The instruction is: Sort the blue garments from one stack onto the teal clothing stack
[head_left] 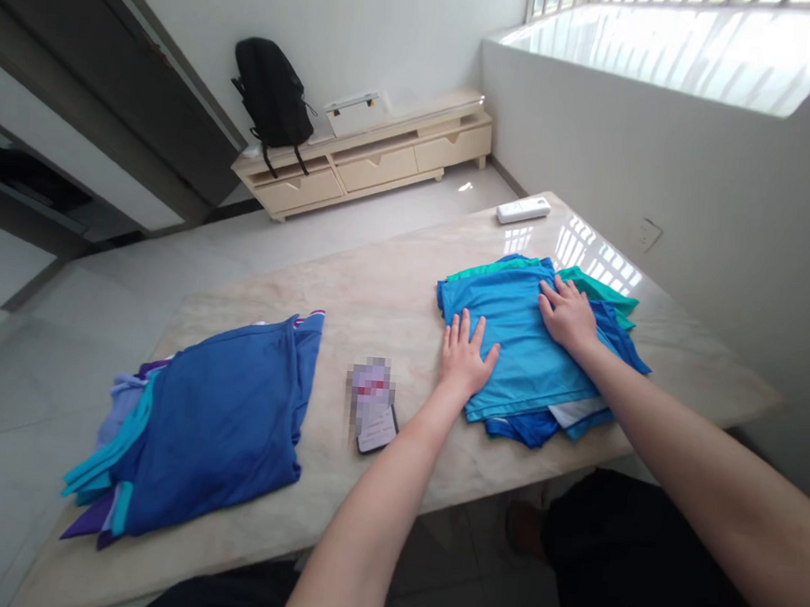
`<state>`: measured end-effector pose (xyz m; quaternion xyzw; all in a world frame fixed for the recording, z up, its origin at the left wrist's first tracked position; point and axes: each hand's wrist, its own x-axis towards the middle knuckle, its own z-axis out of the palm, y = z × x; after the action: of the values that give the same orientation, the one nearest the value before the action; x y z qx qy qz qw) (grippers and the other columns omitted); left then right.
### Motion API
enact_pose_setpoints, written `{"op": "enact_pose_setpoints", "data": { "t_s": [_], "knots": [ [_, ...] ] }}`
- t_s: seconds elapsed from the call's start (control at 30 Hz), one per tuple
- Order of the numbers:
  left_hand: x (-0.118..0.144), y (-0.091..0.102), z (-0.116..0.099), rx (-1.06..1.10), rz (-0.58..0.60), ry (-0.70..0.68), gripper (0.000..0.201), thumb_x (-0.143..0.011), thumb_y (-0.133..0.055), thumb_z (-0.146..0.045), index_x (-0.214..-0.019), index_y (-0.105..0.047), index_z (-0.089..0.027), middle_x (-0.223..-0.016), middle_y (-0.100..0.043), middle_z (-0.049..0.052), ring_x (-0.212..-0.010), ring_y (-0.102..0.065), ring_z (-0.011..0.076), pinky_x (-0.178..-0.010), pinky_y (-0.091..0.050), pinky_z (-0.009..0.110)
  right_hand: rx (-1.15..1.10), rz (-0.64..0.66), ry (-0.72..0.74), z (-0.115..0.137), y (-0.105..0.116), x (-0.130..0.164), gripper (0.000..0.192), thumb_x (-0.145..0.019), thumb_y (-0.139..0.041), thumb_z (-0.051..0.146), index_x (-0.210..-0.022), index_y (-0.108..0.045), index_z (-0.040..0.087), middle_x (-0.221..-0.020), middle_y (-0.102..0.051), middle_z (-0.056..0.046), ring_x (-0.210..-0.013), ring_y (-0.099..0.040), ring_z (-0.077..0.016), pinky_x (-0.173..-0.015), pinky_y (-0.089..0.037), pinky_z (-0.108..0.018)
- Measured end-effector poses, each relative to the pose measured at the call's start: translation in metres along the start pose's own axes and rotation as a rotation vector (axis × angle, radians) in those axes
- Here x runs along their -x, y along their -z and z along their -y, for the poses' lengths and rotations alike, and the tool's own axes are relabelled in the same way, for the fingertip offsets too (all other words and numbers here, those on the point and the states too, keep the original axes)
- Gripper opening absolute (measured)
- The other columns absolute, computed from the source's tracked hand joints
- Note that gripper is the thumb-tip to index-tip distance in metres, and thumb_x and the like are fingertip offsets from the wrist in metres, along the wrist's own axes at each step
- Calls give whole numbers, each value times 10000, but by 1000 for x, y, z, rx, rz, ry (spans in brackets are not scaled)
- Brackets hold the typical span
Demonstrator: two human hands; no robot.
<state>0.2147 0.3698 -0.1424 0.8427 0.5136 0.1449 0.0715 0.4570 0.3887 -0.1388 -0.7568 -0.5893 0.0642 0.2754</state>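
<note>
From here: lt-blue garment tops a clothes pile on the bench, right under both palms. L hand flat at its left edge, fingers spread; R hand flat nr far-right side. Neither's gripping. L forearm passes just beside phone, btwn pile & dk-blue-topped stack. White device beyond.

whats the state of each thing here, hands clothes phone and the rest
left hand: open, pressed flat on the right pile
right hand: open, flat on the same pile
right pile of clothes: stacked, light blue on top, edges uneven
left pile of clothes: stacked, dark blue on top, untouched
phone: face up, screen lit
backpack: upright, zips unclear
cabinet drawers: shut
</note>
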Motion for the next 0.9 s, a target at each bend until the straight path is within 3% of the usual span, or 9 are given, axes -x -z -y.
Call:
{"op": "enact_pose_setpoints", "data": {
  "t_s": [0.1,0.2,0.3,0.43,0.5,0.57,0.63,0.73,0.9],
  "knots": [
    [15,11,-3,-5,70,36,739,-1007,-369,-609,-1609,-307,-184,-1700,-168,144,-1567,-172,343,-1270,-214,524,-74,-103,-12,20,24,36,500,-986,-401,398,-1337,-665,158,-1544,-499,-124,-1479,-361,-346,-1222,-213,-592],
    [57,31,14,-31,97,-53,722,-1017,-373,-587,-1602,-314,-167,-1690,-199,156,-1563,-205,320,-1260,-252,508,-180,-161,-37,31,55,85,444,-952,-427,386,-1182,-738,169,-1289,-702,-137,-1230,-614,-324,-1092,-427,-523],
    [115,70,63,-103,103,-107,559,-1025,-447,-466,-1541,-430,-251,-1672,-301,72,-1548,-273,241,-1261,-273,431,-305,-163,-67,34,86,134,436,-953,-417,393,-1168,-724,172,-943,-783,-97,-794,-705,-229,-775,-552,-352],
    [185,143,164,-195,9,96,495,-1015,-433,-332,-1451,-533,-121,-1641,-331,190,-1540,-271,329,-1260,-220,518,-443,-116,-71,53,104,188,435,-930,-415,381,-1104,-707,110,-630,-696,-45,-553,-606,-177,-578,-477,-267],
    [217,174,211,-257,-55,293,549,-1008,-421,-346,-1476,-490,-66,-1649,-260,254,-1541,-211,423,-1222,-191,642,-491,-65,-42,72,97,208,436,-924,-400,375,-1067,-702,96,-593,-666,-36,-539,-587,-174,-551,-450,-260],
    [246,192,248,-303,5,512,625,-991,-463,-435,-1512,-450,-90,-1666,-226,238,-1539,-201,439,-1203,-226,652,-516,26,11,95,83,227,420,-917,-404,369,-1048,-707,109,-579,-646,-19,-505,-548,-161,-523,-416,-254],
    [267,197,270,-292,82,566,658,-956,-537,-474,-1502,-475,-112,-1661,-262,215,-1538,-229,414,-1215,-254,595,-519,147,79,121,65,246,392,-908,-422,350,-1050,-720,137,-578,-638,0,-496,-530,-151,-524,-401,-247],
    [281,194,280,-260,122,518,600,-934,-593,-441,-1452,-544,-144,-1638,-342,182,-1532,-277,368,-1229,-275,512,-488,353,187,161,40,277,364,-905,-446,307,-1077,-739,174,-585,-648,9,-531,-567,-151,-562,-410,-240],
    [284,195,275,-227,100,501,564,-868,-704,-336,-1393,-590,-163,-1607,-410,161,-1513,-337,328,-1224,-304,431,-374,671,354,211,16,335,332,-915,-478,277,-1063,-766,202,-663,-729,-16,-620,-665,-176,-647,-454,-256]
  ]
}}
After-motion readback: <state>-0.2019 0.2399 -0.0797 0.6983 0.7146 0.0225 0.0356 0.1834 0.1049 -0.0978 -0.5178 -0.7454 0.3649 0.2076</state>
